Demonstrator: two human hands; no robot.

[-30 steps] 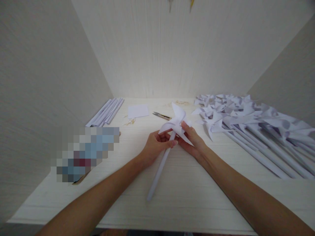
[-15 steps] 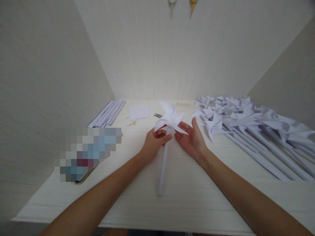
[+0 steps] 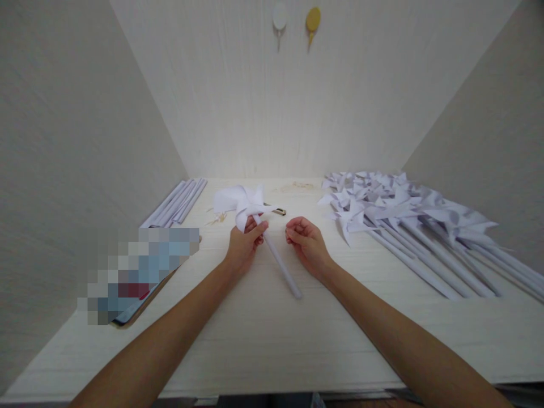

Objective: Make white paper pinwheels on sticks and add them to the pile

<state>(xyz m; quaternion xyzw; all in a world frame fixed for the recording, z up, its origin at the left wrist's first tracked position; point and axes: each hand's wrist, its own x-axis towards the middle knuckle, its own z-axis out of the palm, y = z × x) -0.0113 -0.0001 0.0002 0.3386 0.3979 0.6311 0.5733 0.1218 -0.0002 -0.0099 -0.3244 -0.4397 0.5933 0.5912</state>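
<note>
A white paper pinwheel point(image 3: 280, 265) with a rolled-paper stick leans above the table, its stick slanting down to the right. My left hand point(image 3: 245, 243) is closed around the stick just below the curled blades, thumb on top. To the right, apart from the stick, is my right hand point(image 3: 309, 243). Its fingers are curled in against the thumb, and anything inside them is hidden. Behind the blades, part of a dark-handled cutting tool point(image 3: 279, 211) shows, the rest covered.
Many finished pinwheels point(image 3: 395, 209) lie heaped at the right. Rolled paper sticks point(image 3: 178, 201) rest at the back left, near a blurred phone-like object point(image 3: 155, 272). Small tan slivers point(image 3: 221, 217) lie at the back. Two hooks, one white point(image 3: 279, 17) and one yellow point(image 3: 313, 20), are on the wall.
The pinwheel has moved left and its stick now slants down to the right. My right hand has drawn away from the blades and its fingers have curled in.
</note>
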